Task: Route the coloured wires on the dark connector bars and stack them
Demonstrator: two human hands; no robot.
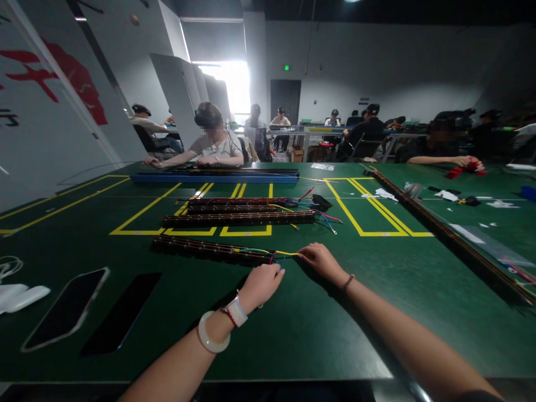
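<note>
A green worktop (326,340) fills most of the frame. At its upper middle runs a long blue channel (209,178); dark strips lie along it, though whether inside or behind I cannot tell. Just left of the frame's centre is a dark bar with copper-coloured strips (201,247), its long axis running left to right, the right end slightly lower. It lies up and left of both hands' fingers. The left hand (262,285) is nearer, its fingers curled just beside the bar's right end; what they grip, if anything, is hidden. The right hand (320,259) has its fingertips pinched on a yellow wire (288,253) stretching from that end.
</note>
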